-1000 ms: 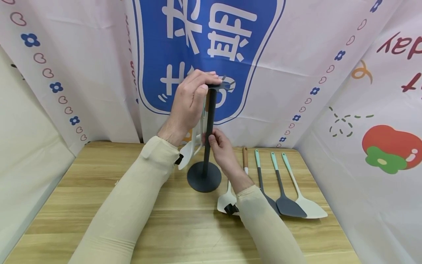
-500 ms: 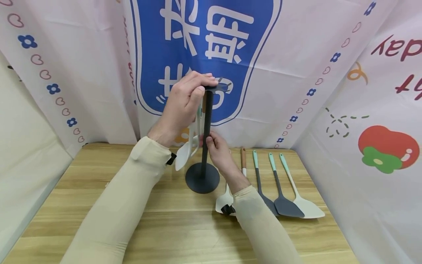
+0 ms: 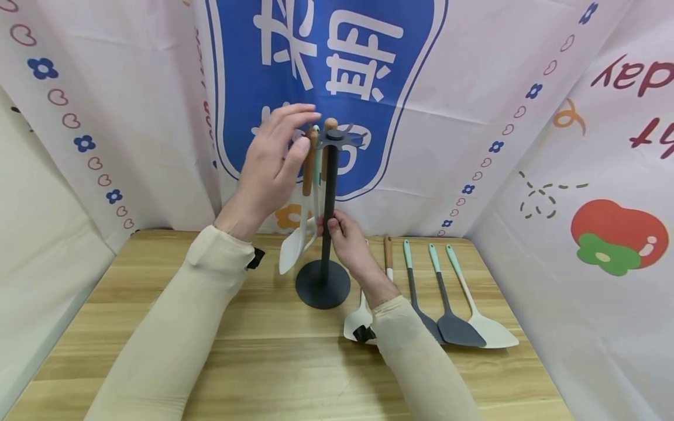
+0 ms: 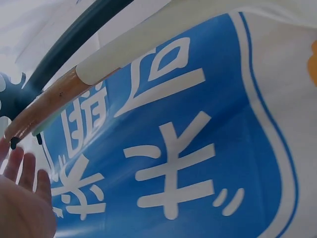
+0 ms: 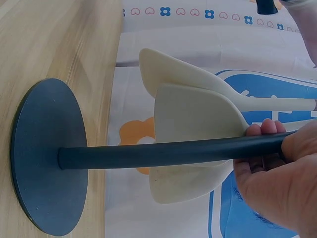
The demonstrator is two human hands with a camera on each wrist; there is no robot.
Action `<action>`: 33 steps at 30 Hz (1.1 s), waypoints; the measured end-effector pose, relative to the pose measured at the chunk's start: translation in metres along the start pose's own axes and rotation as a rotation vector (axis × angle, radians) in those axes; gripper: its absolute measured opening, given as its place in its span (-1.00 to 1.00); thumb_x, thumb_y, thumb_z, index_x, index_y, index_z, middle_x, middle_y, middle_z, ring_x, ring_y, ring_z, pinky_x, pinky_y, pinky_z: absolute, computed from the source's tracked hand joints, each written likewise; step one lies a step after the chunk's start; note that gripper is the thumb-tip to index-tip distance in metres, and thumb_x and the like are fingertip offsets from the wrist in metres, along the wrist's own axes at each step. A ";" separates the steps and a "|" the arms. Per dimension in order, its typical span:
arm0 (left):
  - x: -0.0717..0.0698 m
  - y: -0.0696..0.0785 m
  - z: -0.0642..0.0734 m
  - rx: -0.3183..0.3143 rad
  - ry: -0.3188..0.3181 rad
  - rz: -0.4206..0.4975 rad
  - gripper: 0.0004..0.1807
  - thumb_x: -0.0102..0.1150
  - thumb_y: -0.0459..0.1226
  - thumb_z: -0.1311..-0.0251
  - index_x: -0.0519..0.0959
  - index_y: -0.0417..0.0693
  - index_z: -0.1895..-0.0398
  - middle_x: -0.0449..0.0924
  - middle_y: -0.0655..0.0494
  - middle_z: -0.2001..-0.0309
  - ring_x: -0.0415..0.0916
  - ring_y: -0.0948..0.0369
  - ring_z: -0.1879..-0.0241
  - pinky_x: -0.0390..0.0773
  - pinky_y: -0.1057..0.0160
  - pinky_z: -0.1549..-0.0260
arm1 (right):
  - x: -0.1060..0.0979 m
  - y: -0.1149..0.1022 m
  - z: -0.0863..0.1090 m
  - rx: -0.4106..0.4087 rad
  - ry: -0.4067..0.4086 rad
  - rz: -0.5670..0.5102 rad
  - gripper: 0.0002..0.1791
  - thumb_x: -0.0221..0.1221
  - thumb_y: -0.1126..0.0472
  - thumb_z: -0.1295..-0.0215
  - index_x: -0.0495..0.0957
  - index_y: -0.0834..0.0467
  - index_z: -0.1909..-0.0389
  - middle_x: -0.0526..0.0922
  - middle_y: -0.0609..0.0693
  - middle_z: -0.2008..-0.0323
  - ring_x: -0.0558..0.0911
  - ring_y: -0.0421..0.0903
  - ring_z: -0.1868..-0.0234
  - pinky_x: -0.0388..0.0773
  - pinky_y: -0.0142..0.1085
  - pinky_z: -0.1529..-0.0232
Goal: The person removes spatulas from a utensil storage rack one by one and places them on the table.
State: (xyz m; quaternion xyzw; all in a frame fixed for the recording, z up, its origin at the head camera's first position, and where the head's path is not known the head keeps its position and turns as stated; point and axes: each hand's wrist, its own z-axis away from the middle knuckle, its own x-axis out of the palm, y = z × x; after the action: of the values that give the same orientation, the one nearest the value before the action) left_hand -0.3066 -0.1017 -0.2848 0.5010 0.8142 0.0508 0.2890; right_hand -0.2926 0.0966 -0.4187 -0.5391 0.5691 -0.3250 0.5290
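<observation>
A dark utensil stand [image 3: 327,216] rises from a round base [image 3: 323,290] on the table. My right hand [image 3: 354,242] grips its pole partway up, fingers curled round it. From the hooked top [image 3: 337,138] hang several utensils on the left and far sides, with wooden and mint handles. In the right wrist view their pale spatula blades [image 5: 198,111] overlap behind the pole. My left hand [image 3: 268,158] is beside the top with fingers spread, close to a wooden handle [image 3: 309,169]. The left wrist view shows the left hand's fingers [image 4: 27,171] just below that handle's hooked end.
On the wooden table [image 3: 253,362] to the right lies a row of spatulas: a white one [image 3: 359,320] partly under the right forearm, a dark grey one [image 3: 458,328], and a white one with a mint handle [image 3: 492,330]. A printed cloth [image 3: 432,146] hangs behind the table.
My left hand has come off the stand's top and moved left, uncovering the handle ends. The right hand stays on the pole. The view has shifted slightly.
</observation>
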 end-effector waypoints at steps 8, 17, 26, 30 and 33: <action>-0.001 -0.014 0.034 -0.137 0.133 0.150 -0.44 -0.08 -0.18 -0.73 0.55 -0.28 -0.58 0.57 -0.24 -0.58 0.54 -0.04 -0.60 0.61 -0.01 -0.66 | 0.001 0.002 0.000 0.009 0.001 0.007 -0.67 -0.05 0.25 -0.93 0.65 0.36 -0.17 0.79 0.31 0.02 0.79 0.17 -0.11 0.65 0.04 -0.47; 0.008 -0.032 0.070 -0.432 0.048 0.286 -0.57 0.10 -0.23 -0.82 0.59 -0.22 -0.54 0.65 -0.15 -0.44 0.64 0.02 -0.46 0.58 0.48 -0.43 | 0.002 0.002 0.000 0.031 0.017 -0.001 -0.67 -0.02 0.24 -0.92 0.66 0.37 -0.20 0.81 0.34 0.00 0.81 0.20 -0.11 0.68 0.07 -0.47; 0.017 -0.040 0.094 -0.528 -0.058 0.362 -0.58 0.18 -0.26 -0.82 0.55 -0.26 -0.54 0.67 -0.19 -0.46 0.68 -0.03 -0.46 0.67 0.39 -0.51 | 0.002 -0.001 0.000 0.032 0.020 -0.007 -0.67 -0.02 0.25 -0.92 0.66 0.38 -0.21 0.81 0.34 -0.04 0.82 0.29 -0.13 0.69 0.05 -0.47; 0.021 -0.043 0.103 -0.542 -0.083 0.376 -0.60 0.21 -0.27 -0.80 0.57 -0.27 -0.51 0.68 -0.20 -0.45 0.70 -0.04 -0.45 0.68 0.44 -0.49 | 0.002 -0.001 -0.001 0.039 0.020 -0.007 -0.66 -0.01 0.24 -0.92 0.67 0.36 -0.21 0.80 0.31 -0.02 0.81 0.28 -0.14 0.69 0.05 -0.45; 0.024 -0.043 0.110 -0.557 -0.106 0.385 -0.60 0.23 -0.28 -0.79 0.57 -0.27 -0.51 0.66 -0.21 -0.46 0.70 -0.08 -0.47 0.66 0.51 -0.45 | 0.001 -0.001 -0.001 0.037 0.020 0.001 -0.66 -0.01 0.22 -0.92 0.68 0.36 -0.20 0.81 0.32 0.01 0.81 0.29 -0.15 0.71 0.05 -0.44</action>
State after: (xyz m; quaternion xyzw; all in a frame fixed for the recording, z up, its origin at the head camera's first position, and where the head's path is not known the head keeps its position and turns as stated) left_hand -0.2915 -0.1257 -0.4016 0.5492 0.6434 0.2987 0.4419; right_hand -0.2927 0.0949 -0.4177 -0.5254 0.5687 -0.3407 0.5334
